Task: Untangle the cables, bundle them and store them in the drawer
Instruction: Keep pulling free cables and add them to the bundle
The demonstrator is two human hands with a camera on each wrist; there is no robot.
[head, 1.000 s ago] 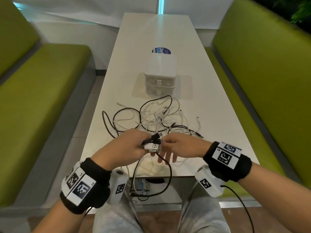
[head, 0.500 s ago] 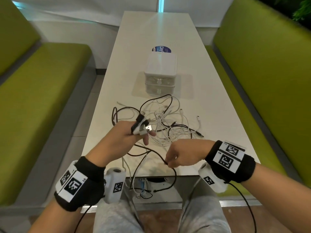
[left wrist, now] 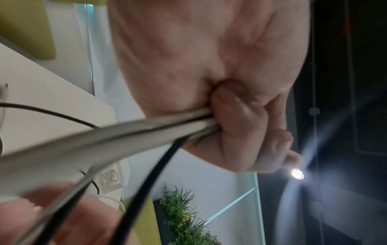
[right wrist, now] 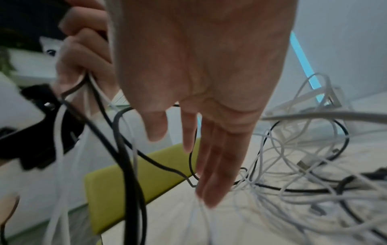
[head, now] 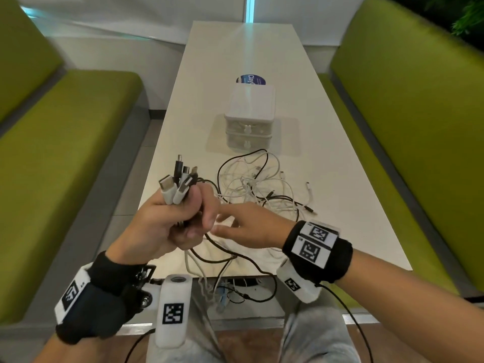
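Observation:
My left hand (head: pixel 170 224) is raised over the table's near left edge and grips a bunch of black and white cables just below their plugs (head: pixel 178 184), which stick up out of the fist. In the left wrist view the curled fingers (left wrist: pixel 240 116) clamp the cables (left wrist: pixel 104 137). My right hand (head: pixel 246 226) is beside it with fingers straight (right wrist: pixel 211 174), holding nothing, above the tangle of white and black cables (head: pixel 262 184) on the table. The white drawer box (head: pixel 248 113), both drawers shut, stands behind the tangle.
The long white table (head: pixel 235 48) runs away from me between two green benches (head: pixel 65 153) (head: pixel 419 113). A blue round sticker (head: pixel 251 80) lies behind the box. Some cable loops (head: pixel 230 284) hang over the table's near edge.
My left hand has risen and now holds more plugs upright in its fist. My right hand let go of the black cable, opened and moved up next to the left hand.

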